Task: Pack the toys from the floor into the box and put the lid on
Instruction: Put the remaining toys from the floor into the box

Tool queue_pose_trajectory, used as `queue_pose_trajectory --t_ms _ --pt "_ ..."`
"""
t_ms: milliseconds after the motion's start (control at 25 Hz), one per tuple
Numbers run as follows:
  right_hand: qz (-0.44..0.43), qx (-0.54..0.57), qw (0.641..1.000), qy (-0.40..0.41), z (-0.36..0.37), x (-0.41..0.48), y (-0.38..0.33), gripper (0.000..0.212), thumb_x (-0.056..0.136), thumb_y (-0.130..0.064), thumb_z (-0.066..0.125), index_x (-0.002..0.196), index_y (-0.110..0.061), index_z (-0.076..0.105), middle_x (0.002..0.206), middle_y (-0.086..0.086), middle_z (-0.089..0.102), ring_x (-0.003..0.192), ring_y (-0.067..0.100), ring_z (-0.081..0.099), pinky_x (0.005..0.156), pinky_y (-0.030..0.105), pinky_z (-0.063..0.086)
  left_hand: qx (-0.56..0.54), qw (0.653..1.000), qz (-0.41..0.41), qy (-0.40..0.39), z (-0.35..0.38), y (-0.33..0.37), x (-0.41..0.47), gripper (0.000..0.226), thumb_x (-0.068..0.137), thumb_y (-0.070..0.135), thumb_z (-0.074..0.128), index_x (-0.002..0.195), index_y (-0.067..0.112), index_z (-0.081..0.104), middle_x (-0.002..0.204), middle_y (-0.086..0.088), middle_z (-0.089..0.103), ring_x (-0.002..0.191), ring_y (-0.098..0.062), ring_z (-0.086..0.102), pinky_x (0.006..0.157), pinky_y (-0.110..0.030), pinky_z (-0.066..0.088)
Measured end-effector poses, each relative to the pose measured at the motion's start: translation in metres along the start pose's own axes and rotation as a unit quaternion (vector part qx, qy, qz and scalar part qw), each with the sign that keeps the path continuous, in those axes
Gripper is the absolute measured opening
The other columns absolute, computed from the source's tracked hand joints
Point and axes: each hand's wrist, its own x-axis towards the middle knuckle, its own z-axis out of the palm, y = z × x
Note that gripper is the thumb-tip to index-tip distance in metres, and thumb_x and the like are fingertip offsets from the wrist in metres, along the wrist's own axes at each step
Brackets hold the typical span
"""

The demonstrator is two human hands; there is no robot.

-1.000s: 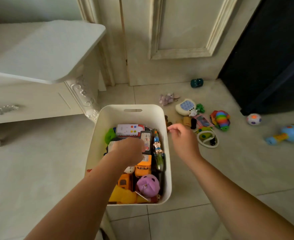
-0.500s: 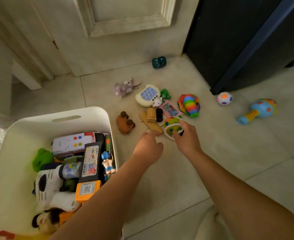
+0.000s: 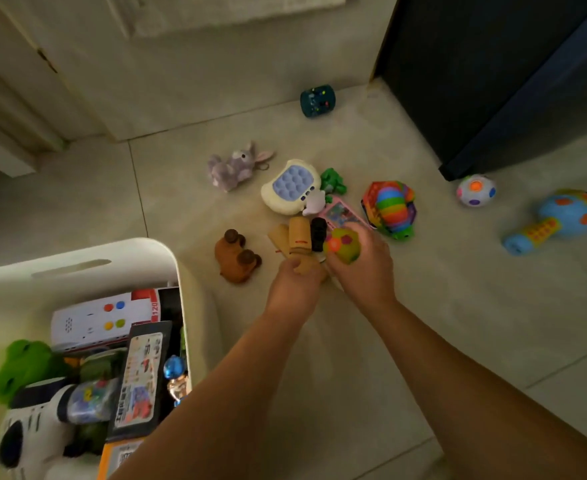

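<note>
Both hands down in the floor pile right of the box [image 3: 167, 258]: left hand [image 3: 293, 289] has its grip closed on a tan wooden piece [image 3: 305, 263], right hand [image 3: 363, 268] wraps the green ball toy [image 3: 342, 244], so lift both straight up w/o snagging the pink card [image 3: 340, 214], then carry over the rim & drop in.

At mid-frame the left hand [image 3: 293, 289] is closed around tan wooden pieces [image 3: 299, 237], and a green rattle toy [image 3: 342, 244] is gripped by the right hand [image 3: 364, 271]. A white box [image 3: 77, 261], filled with toys, is seen at lower left. A brown bear toy [image 3: 236, 259] lies between them.
</note>
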Motion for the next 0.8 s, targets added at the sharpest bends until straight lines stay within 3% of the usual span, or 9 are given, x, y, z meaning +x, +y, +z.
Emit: queue_pose_trajectory --t_ms 80,200,320,400,480,560,640,720,800 --pt "-0.012 0.161 0.987 -0.014 -0.010 -0.014 -0.009 0.067 0.071 -0.038 0.069 0.133 -0.027 0.046 0.130 -0.006 0.056 0.116 0.009 0.054 0.092 0.025 0.047 -0.153 0.986 -0.061 -0.010 -0.004 0.012 -0.004 0.041 0.092 0.043 0.055 0.128 0.022 0.054 0.115 -0.002 0.061 0.100 -0.020 0.061 0.083 -0.035 0.055" --pt "-0.054 0.219 0.971 -0.076 -0.013 -0.030 -0.024 0.067 0.073 -0.043 0.062 0.135 -0.030 0.043 0.131 -0.013 0.052 0.118 -0.002 0.050 0.094 0.013 0.044 -0.319 0.938 -0.102 -0.092 -0.012 0.024 -0.009 0.026 0.091 0.038 0.060 0.109 0.020 0.065 0.094 -0.002 0.069 0.083 -0.017 0.066 0.071 -0.033 0.056" --pt "-0.096 0.176 0.973 -0.116 -0.010 -0.024 -0.027 0.055 0.083 -0.050 0.044 0.128 -0.022 0.057 0.122 -0.011 0.059 0.111 -0.003 0.052 0.093 0.019 0.046 -0.332 0.934 -0.108 -0.079 -0.012 0.017 -0.006 0.017 0.089 0.028 0.065 0.098 0.013 0.068 0.092 -0.007 0.066 0.082 -0.021 0.065 0.073 -0.036 0.057" --pt "-0.098 0.096 0.990 -0.025 -0.012 -0.006 -0.014 0.052 0.089 -0.047 0.038 0.124 -0.017 0.061 0.118 -0.001 0.063 0.110 0.011 0.056 0.091 0.032 0.049 -0.332 0.935 -0.119 -0.041 -0.012 0.013 -0.002 0.019 0.086 0.030 0.067 0.096 0.014 0.067 0.103 -0.010 0.064 0.088 -0.023 0.064 0.065 -0.033 0.057" --pt "-0.064 -0.045 0.995 0.059 -0.021 0.023 0.008 0.043 0.090 -0.039 0.046 0.124 -0.017 0.061 0.134 0.014 0.052 0.122 0.032 0.048 0.097 0.047 0.045 -0.342 0.931 -0.126 -0.027 -0.014 0.013 -0.002 0.017 0.086 0.032 0.067 0.090 0.016 0.065 0.110 -0.011 0.061 0.097 -0.027 0.063 0.064 -0.032 0.055" --pt "0.027 -0.150 0.988 0.005 -0.029 0.053 0.029 0.035 0.089 -0.036 0.058 0.122 -0.027 0.064 0.155 0.016 0.025 0.138 0.040 0.027 0.111 0.050 0.032 -0.344 0.929 -0.136 -0.023 -0.016 0.013 -0.004 0.015 0.087 0.033 0.066 0.088 0.018 0.062 0.109 -0.011 0.060 0.102 -0.028 0.062 0.067 -0.034 0.055" --pt "0.073 -0.176 0.977 -0.097 -0.033 0.074 0.041 0.032 0.089 -0.042 0.061 0.121 -0.038 0.064 0.161 0.011 0.007 0.145 0.040 0.011 0.117 0.048 0.020 -0.335 0.931 -0.145 -0.017 -0.017 0.011 -0.004 0.014 0.088 0.032 0.065 0.088 0.018 0.060 0.103 -0.009 0.059 0.100 -0.027 0.062 0.071 -0.034 0.056" --pt "0.112 -0.148 0.970 -0.156 -0.035 0.088 0.041 0.039 0.089 -0.041 0.061 0.128 -0.040 0.058 0.160 0.012 0.007 0.143 0.041 0.018 0.117 0.046 0.023 -0.331 0.932 -0.149 -0.018 -0.018 0.010 -0.005 0.014 0.088 0.031 0.065 0.087 0.019 0.060 0.100 -0.009 0.058 0.098 -0.026 0.061 0.075 -0.035 0.055" --pt "0.137 -0.110 0.975 -0.136 -0.035 0.093 0.037 0.040 0.092 -0.029 0.059 0.132 -0.031 0.056 0.150 0.019 0.020 0.130 0.044 0.037 0.111 0.042 0.035 -0.330 0.932 -0.149 -0.023 -0.019 0.009 -0.006 0.014 0.087 0.032 0.065 0.090 0.019 0.060 0.106 -0.010 0.058 0.099 -0.026 0.060 0.074 -0.035 0.056"
